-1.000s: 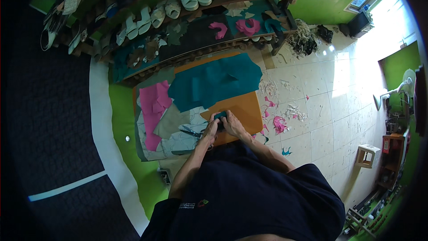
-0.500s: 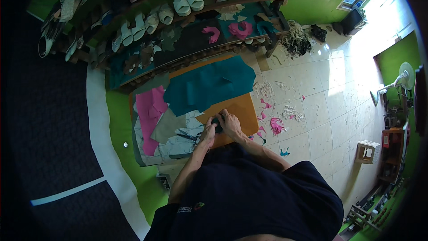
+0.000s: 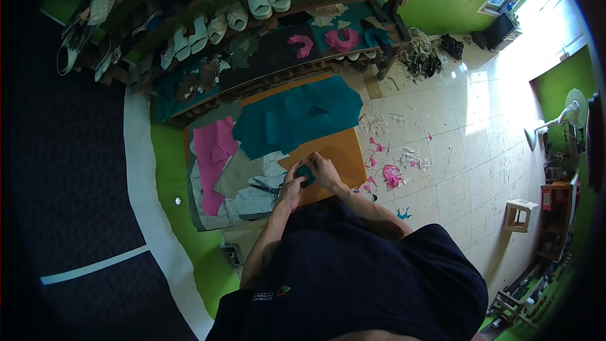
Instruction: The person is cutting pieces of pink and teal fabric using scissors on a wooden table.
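Close in front of my body, my left hand (image 3: 292, 187) and my right hand (image 3: 324, 172) hold a small teal leather-like piece (image 3: 305, 175) between them. The fingers of both hands are bent and pinch its edges, and their tips nearly meet at its far side. Under the hands lies an orange-brown board (image 3: 338, 151). Beside my left hand rest dark-handled scissors (image 3: 266, 188) on pale patterned sheets (image 3: 252, 205). A large teal sheet (image 3: 297, 117) spreads over the far part of the board. To the left are a pink sheet (image 3: 211, 158) and a grey-beige sheet (image 3: 238, 177).
Beyond the board stands a wooden rack (image 3: 353, 53) with sandals (image 3: 260, 1) and cut scraps. Pink scraps (image 3: 392, 177) and shavings (image 3: 413, 158) litter the tiled floor (image 3: 442, 183) to the right. A small stool (image 3: 521, 215) and a white fan (image 3: 571, 107) stand farther right.
My hands have lifted and opened out slightly around the teal piece, so more of it shows. The right hand's fingers have shifted slightly left.
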The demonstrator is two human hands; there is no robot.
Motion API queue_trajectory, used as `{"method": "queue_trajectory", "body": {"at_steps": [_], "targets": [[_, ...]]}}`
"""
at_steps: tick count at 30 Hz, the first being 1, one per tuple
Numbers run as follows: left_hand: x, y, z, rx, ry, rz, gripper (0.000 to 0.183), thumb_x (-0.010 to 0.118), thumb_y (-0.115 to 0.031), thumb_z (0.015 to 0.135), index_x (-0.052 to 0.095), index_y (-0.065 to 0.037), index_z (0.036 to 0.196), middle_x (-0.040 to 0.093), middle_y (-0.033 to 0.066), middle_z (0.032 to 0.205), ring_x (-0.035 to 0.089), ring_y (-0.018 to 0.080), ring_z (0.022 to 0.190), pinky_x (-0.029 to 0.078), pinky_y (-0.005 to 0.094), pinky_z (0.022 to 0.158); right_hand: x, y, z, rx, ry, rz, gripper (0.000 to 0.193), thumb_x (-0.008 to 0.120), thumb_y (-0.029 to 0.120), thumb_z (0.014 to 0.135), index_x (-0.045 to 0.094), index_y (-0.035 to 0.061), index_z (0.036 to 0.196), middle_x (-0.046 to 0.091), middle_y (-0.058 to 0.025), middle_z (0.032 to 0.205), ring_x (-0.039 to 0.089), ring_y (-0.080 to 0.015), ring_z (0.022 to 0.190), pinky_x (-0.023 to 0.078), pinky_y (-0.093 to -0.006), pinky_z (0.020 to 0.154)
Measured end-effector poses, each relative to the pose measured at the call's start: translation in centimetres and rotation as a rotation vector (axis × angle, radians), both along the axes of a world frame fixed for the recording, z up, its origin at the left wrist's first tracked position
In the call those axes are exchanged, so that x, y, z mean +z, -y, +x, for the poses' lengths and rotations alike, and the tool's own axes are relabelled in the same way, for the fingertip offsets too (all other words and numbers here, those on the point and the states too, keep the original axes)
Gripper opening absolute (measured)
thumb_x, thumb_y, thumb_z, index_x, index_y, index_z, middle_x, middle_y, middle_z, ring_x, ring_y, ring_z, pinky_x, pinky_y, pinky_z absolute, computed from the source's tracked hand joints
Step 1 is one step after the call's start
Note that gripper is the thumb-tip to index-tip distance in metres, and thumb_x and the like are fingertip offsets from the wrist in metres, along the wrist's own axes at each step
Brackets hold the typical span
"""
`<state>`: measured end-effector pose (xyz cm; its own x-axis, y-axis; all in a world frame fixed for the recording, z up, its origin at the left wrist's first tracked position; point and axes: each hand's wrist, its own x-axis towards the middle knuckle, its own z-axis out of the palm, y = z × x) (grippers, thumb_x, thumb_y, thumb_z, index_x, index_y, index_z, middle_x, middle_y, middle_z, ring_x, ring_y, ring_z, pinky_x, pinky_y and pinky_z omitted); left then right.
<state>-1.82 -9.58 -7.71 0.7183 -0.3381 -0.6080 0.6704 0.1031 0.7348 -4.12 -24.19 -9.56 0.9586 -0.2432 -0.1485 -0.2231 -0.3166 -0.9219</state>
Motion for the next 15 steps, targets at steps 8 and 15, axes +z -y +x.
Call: {"method": "queue_trajectory", "body": {"at_steps": [8,15], "targets": [[0.6,-2.3,-0.4,0.020,-0.051,0.022,0.061,0.073,0.000,0.085,0.050,-0.010,0.140,0.063,0.0008,0.081,0.059,0.0101,0.057,0.049,0.0256,0.051,1.8,0.2,-0.7,-0.071,-0.003,0.130,0.043,0.062,0.040,0.096,0.063,-0.0021,0.107,0.071,-0.0240,0.097,0.070,-0.0378,0.089,0.055,-0.0409,0.074],[0.5,-4.1,-1.8,0.061,-0.036,-0.007,0.059,0.070,0.000,0.087,0.049,-0.009,0.141,0.061,0.0006,0.080,0.056,0.0083,0.058,0.045,0.0249,0.048,4.3,0.8,-3.7,0.147,-0.308,0.366,0.054,0.071,0.039,0.090,0.063,-0.0024,0.123,0.069,-0.0118,0.106,0.068,-0.0186,0.089,0.058,-0.0322,0.073]]}}
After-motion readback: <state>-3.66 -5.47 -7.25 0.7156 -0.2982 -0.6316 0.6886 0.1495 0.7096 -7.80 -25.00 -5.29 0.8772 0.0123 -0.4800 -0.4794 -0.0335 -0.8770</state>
